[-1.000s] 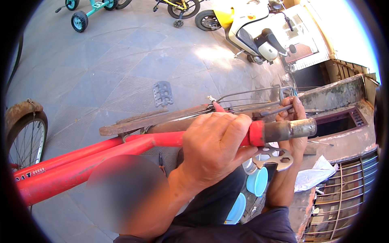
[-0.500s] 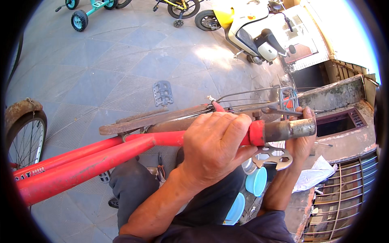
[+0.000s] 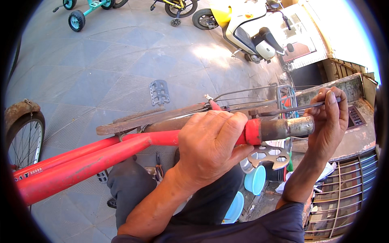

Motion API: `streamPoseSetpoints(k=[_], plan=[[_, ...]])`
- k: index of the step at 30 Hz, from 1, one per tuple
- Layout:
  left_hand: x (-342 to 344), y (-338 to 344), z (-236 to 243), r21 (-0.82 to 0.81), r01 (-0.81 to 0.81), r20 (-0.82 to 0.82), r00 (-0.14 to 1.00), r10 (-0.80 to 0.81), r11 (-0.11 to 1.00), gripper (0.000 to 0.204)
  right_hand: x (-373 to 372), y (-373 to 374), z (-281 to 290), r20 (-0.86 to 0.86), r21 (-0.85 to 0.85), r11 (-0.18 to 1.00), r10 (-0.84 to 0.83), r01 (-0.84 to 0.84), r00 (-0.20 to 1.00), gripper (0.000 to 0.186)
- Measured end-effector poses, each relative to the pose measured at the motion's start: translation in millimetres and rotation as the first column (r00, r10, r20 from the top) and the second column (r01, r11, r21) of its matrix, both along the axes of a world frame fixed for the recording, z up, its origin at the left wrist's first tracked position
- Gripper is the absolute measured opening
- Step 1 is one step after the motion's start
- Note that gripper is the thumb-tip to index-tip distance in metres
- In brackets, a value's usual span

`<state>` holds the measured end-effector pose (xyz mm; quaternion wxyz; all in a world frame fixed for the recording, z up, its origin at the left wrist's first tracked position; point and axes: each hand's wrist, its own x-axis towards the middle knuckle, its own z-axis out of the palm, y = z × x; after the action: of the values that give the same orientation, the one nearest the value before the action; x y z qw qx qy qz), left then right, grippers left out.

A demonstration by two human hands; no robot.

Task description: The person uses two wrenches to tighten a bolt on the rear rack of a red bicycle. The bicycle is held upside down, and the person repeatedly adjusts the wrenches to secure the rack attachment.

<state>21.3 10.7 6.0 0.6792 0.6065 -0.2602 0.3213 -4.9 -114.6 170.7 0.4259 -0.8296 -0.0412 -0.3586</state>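
Since the earlier frame, the right hand (image 3: pixel 330 121) had swung up and out toward two o'clock, carrying the wrench (image 3: pixel 298 108) with it, so that the handle lay nearly level above the steel tube instead of tucked down beside it. The left hand (image 3: pixel 212 148) had not shifted.

In the head view, the left hand was closed around the red bicycle frame (image 3: pixel 81 162) just at the point where the red paint gave way to the bare, rusty tube (image 3: pixel 285 127), which ran out toward three o'clock. The right hand was closed on the far end of the wrench, fingers curled over the handle and thumb underneath. The wrench's other end met a small bolt (image 3: pixel 254 113) on top of the tube, at twelve o'clock from the left hand's knuckles. A flat multi-hole spanner (image 3: pixel 269 156) hung just below the tube, at five o'clock from the left hand.

Below it stood blue plastic bowls (image 3: pixel 255 180). At nine o'clock a rusty-fendered wheel (image 3: pixel 22 137) showed. A pedal (image 3: pixel 159 92) stood at eleven o'clock over the paved floor (image 3: pixel 101 60). A scooter (image 3: pixel 247 24) was parked at one o'clock, and a teal tricycle (image 3: pixel 81 12) at eleven o'clock near the rim.
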Motion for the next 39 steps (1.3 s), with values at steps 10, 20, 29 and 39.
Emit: streamPoseSetpoints(k=[10, 20, 29, 39], plan=[[-0.9, -0.5, 0.0, 0.001, 0.004, -0.012, 1.000, -0.004, 1.000, 0.045, 5.6, 12.5, 11.0, -0.083, -0.139, 0.988, 0.063, -0.074, 0.995, 0.012], [-2.8, 2.0, 1.0, 0.009, 0.029, -0.045, 0.999, -0.028, 1.000, 0.045, 3.1, 17.2, 11.7, -0.077, -0.196, 0.979, 0.043, -0.058, 0.996, 0.013], [-0.5, 0.1, -0.1, -0.004, 0.011, -0.013, 1.000, -0.011, 1.000, 0.046, 3.1, 20.0, 4.2, -0.071, -0.267, 0.958, 0.087, -0.103, 0.994, 0.012], [-2.5, 0.1, 0.8, 0.007, 0.029, -0.040, 0.999, -0.028, 1.000, 0.045, -5.8, -17.6, -28.0, -0.154, 0.236, 0.971, 0.005, 0.032, 0.988, 0.013]])
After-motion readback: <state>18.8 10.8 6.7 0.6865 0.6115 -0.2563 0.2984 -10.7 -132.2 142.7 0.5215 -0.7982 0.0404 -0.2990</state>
